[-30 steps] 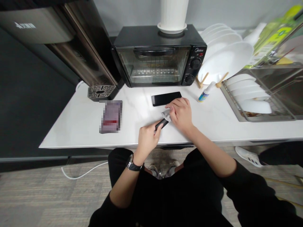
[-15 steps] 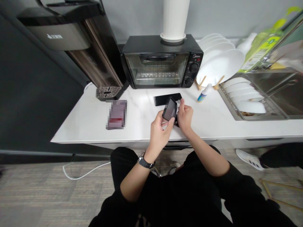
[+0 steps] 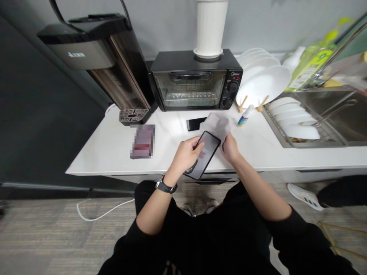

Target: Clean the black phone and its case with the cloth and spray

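My left hand (image 3: 185,154) is closed on the edge of a dark smartphone (image 3: 208,147), thumb on its glossy face, and tilts it over the counter's front edge. Beside the phone, my right hand (image 3: 230,148) pinches a crumpled light-grey cloth (image 3: 219,124), which hangs open above the counter. A second black phone (image 3: 195,124) lies flat behind them, its right end hidden by the cloth. To the right of the cloth a small spray bottle (image 3: 245,116) with a blue-and-yellow label stands on the counter.
A black toaster oven (image 3: 192,91) with a white pot (image 3: 211,28) on top stands behind. A water dispenser (image 3: 114,68) and a pixelated purple packet (image 3: 143,142) are to the left. White plates (image 3: 265,84) and a sink rack (image 3: 298,143) are at right. Another person's shoe (image 3: 304,196) shows below.
The phone in my left hand has turned, come nearer to me and shows its broad glossy face. The cloth, bunched in my right hand before, is now spread out.
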A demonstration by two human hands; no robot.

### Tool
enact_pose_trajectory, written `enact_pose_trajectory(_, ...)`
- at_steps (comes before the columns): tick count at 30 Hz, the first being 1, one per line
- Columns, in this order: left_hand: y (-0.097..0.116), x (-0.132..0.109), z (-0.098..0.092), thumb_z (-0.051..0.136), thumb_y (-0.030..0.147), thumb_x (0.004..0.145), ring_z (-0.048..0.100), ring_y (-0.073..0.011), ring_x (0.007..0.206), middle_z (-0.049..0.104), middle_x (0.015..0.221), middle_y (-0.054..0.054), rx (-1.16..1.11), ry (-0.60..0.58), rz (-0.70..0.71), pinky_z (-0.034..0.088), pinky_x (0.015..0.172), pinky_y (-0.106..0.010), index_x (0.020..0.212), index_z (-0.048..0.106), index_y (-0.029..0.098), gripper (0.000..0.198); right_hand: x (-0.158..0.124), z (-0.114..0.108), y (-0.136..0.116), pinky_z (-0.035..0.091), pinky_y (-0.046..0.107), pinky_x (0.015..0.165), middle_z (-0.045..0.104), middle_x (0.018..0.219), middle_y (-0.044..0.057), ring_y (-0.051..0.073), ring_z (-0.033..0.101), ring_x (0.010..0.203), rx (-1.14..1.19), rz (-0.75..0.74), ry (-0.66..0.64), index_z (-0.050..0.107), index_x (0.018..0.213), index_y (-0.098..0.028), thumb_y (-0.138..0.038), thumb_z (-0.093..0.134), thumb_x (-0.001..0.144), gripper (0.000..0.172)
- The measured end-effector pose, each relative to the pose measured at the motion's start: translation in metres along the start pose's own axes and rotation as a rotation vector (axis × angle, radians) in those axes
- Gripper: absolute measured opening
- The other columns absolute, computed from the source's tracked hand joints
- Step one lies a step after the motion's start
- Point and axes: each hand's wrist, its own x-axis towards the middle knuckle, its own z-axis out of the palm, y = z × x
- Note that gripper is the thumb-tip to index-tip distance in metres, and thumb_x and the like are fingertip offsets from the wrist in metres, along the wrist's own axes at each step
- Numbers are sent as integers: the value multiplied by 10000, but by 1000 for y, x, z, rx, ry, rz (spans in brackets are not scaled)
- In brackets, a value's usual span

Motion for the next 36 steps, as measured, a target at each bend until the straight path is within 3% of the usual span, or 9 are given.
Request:
enact_pose_trajectory(3,-8,7,0,621,328,967,729,-178,679,716,725,-3,21,-51,-12,549,636,-247,883,739,167,216,-15,-4,-6,555,372,873,748,842,23,246,698,907,-143,-57,-281,719,871,-237,-654,727,858,417)
enact_pose_trajectory(6,-13,11,-3,644,348,959,734,-188,694,759,774,-27,-62,-130,-42,587,691,-283,991,782,153,241,-18,-10,-8,476,310,740,678,746,5,187,618,728,-416,-195,-408,657,820,-226,-634,557,989,454)
enact_pose_trajectory(9,-15,10,-8,738,349,905,781,-221,956,812,1117,-92,-212,-151,9,618,871,-327,1258,750,173,395,-7,-15,-2,334,315,614,487,582,-25,157,445,583,-550,-225,-181,510,698,-244,-665,428,1036,547)
enact_pose_trajectory(12,-22,6,-14,817,345,851,728,-248,1199,750,1356,-114,-253,-7,42,566,1059,-358,1333,728,190,515,5,-17,6,267,327,577,368,511,-37,145,343,533,-617,-179,-28,375,613,-269,-723,347,1035,621)
enact_pose_trajectory(15,-33,4,-19,806,364,862,732,-252,1163,774,1297,-109,-222,204,29,562,1063,-368,1256,762,174,439,10,-18,9,306,310,593,463,561,-19,150,408,566,-630,-196,-123,454,650,-253,-748,385,1008,615)
enact_pose_trajectory(17,-40,4,-21,806,377,860,741,-257,1130,790,1246,-100,-204,253,22,577,1034,-371,1213,780,171,410,9,-19,8,333,297,620,540,638,-7,156,461,616,-634,-220,-178,536,729,-239,-736,420,997,576)
enact_pose_trajectory(24,-42,-4,-22,830,499,854,797,-255,982,802,1166,-90,-249,117,-43,638,917,-364,1265,761,168,533,-1,-17,0,204,350,624,436,523,6,151,323,535,-891,-207,14,434,572,-248,-645,424,1042,616)
enact_pose_trajectory(30,-43,-4,-20,789,527,886,805,-265,993,791,1196,-112,-222,102,-44,638,861,-337,1286,739,159,546,-3,-16,-2,330,300,642,646,713,44,173,500,612,-779,-310,-79,691,968,-189,-507,376,1085,463)
enact_pose_trajectory(36,-39,-7,-23,787,484,886,787,-249,981,802,1163,-103,-174,97,-19,636,867,-337,1252,764,147,498,-4,-19,0,243,338,615,589,568,53,172,464,546,-1047,-243,9,616,642,-213,-517,467,1064,540)
